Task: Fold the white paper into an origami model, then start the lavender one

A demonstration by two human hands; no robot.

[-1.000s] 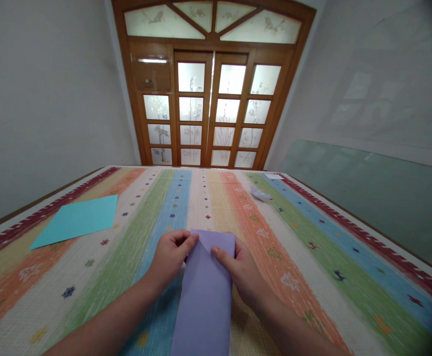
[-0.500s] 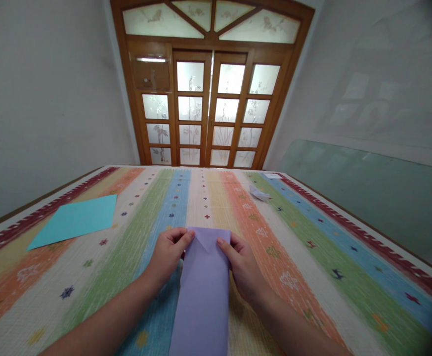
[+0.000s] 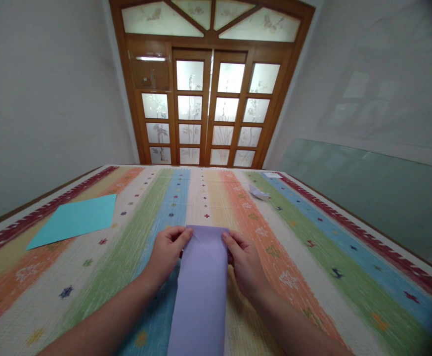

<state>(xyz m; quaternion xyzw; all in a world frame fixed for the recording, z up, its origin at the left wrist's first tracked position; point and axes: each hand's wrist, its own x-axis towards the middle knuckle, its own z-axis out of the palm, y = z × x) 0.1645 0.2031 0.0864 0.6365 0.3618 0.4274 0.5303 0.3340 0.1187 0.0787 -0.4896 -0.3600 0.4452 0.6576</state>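
Note:
A long strip of folded purple paper runs from the bottom edge up to the middle of the head view. My left hand pinches its far left corner between thumb and fingers. At the far right corner, my right hand grips the paper with the thumb on top; its fingers are partly hidden beneath. A faint diagonal crease shows near the far end, and the left edge looks slightly uneven. The near end lies outside the view.
A striped tablecloth covers the table. To the left lies a turquoise sheet of paper. A small folded pale paper piece sits at the far right, with a white slip beyond it. Wooden doors stand behind the table.
My right thumb has slid outward to the far right corner of the purple paper. The paper has shifted very slightly left; my left hand keeps its pinch.

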